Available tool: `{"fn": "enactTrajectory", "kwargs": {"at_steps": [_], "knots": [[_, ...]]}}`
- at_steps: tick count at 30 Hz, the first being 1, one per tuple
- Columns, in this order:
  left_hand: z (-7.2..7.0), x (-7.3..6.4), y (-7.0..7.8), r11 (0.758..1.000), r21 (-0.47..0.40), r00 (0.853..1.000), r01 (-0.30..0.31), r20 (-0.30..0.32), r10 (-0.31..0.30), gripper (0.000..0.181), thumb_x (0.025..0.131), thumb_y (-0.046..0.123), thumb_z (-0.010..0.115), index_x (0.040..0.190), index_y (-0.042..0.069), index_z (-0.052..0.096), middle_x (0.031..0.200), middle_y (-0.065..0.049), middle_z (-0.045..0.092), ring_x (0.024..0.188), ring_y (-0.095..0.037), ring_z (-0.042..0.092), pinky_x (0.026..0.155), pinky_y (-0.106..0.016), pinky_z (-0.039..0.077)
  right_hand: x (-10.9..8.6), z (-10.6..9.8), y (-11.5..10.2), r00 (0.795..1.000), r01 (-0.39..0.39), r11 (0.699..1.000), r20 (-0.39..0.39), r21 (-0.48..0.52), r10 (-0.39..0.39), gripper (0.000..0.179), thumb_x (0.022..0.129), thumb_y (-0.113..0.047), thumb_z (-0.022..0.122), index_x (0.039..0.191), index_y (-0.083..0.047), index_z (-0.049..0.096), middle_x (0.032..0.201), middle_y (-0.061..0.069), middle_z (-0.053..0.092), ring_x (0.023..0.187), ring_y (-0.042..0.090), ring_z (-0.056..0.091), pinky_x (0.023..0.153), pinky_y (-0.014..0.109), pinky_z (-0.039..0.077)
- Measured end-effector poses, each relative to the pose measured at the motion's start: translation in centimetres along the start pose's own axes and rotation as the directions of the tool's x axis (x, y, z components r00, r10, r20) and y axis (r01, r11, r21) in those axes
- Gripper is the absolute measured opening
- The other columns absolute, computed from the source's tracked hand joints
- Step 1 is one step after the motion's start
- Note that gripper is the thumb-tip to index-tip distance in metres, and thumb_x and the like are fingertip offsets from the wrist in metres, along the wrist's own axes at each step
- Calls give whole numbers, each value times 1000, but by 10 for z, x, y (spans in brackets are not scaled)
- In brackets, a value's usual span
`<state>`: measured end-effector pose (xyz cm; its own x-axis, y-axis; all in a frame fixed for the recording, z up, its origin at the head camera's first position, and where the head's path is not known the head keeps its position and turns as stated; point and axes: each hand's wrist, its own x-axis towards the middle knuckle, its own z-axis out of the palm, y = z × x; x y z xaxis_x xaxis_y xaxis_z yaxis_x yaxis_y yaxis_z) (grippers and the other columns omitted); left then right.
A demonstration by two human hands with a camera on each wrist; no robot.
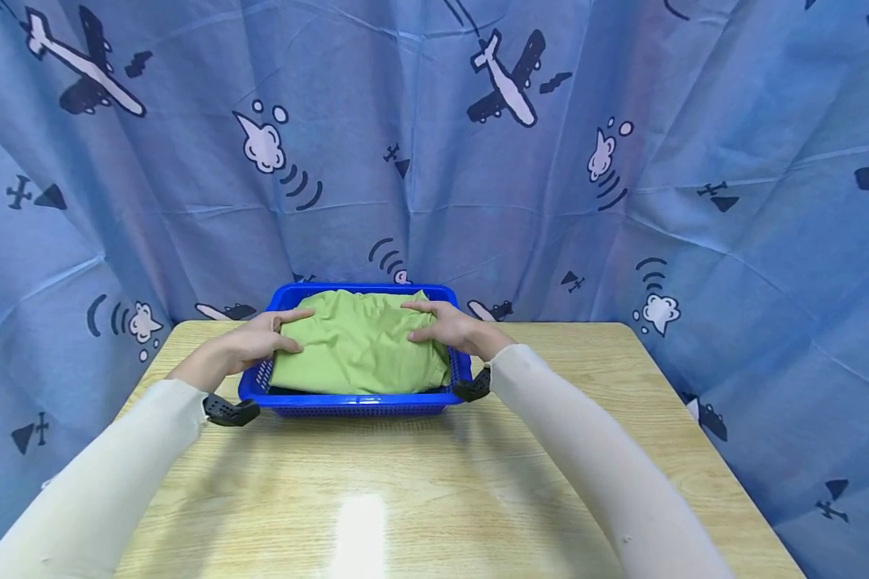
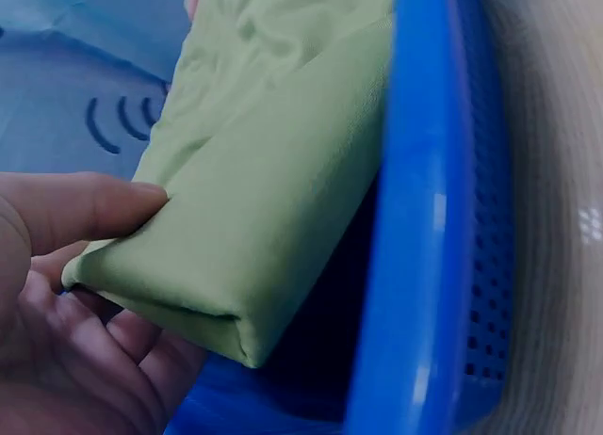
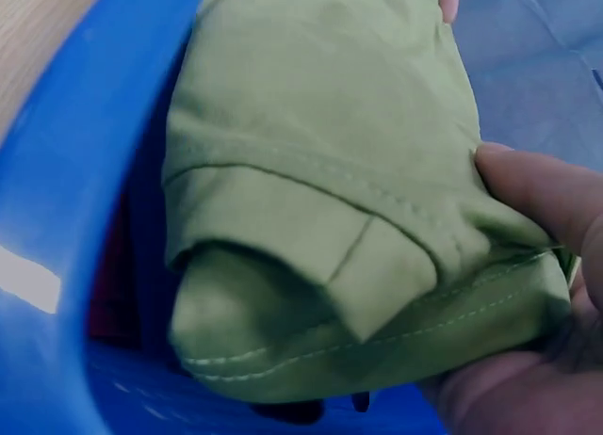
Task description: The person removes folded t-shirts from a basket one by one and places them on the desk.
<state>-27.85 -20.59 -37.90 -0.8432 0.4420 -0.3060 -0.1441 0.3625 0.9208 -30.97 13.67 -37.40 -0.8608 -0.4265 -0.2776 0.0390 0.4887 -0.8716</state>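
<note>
The folded green cloth (image 1: 362, 346) hides most of the floor of the blue basket (image 1: 355, 400) and part of the left hand (image 1: 257, 338) and right hand (image 1: 452, 328), while a dark red patch (image 3: 111, 298) inside the near wall is too shadowed to identify and the head view's near edge cuts off both sleeves (image 1: 109, 474) and the desk (image 1: 434, 482).

We're somewhere curtained-off here: blue curtain (image 1: 420, 161) printed with cartoon planes (image 1: 510, 88), wrapping three sides of a wood-grain desk (image 1: 420, 474)! Home or studio beyond it? That one's impossible to call.
</note>
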Motion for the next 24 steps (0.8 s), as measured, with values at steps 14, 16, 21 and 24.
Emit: {"fn": "enactTrajectory", "kwargs": {"at_steps": [14,16,21,24], "knots": [[-8,-8,16,1000,-13,1000,-22,3,22,81,98,1,55,165,17,11,158,-24,36,99,-5,65,84,-26,57,-3,-3,-10,994,98,961,-29,-260,-110,65,95,-6,67,155,-16,43,166,13,29,152,30,30,116,44,40],[-6,-7,16,1000,-4,1000,-18,19,18,82,97,1,55,164,16,10,158,-25,36,100,-6,65,85,-26,57,-2,-2,-7,994,98,937,-20,-336,-111,65,96,-6,67,155,-15,42,166,14,31,153,31,28,114,43,41],[-4,-6,19,999,31,999,-32,2,32,81,96,0,55,164,15,13,154,-24,41,97,-6,64,84,-25,57,-3,-3,-7,988,106,921,-65,-375,-140,64,95,-5,68,154,-12,44,163,16,35,152,33,30,116,45,40],[-5,-7,24,998,37,999,-43,-25,44,81,96,-1,55,164,16,14,154,-23,41,96,-5,63,83,-24,56,-3,-5,-13,977,131,928,-112,-350,-180,64,93,-2,67,153,-11,45,160,18,39,150,32,34,117,46,40]]}}
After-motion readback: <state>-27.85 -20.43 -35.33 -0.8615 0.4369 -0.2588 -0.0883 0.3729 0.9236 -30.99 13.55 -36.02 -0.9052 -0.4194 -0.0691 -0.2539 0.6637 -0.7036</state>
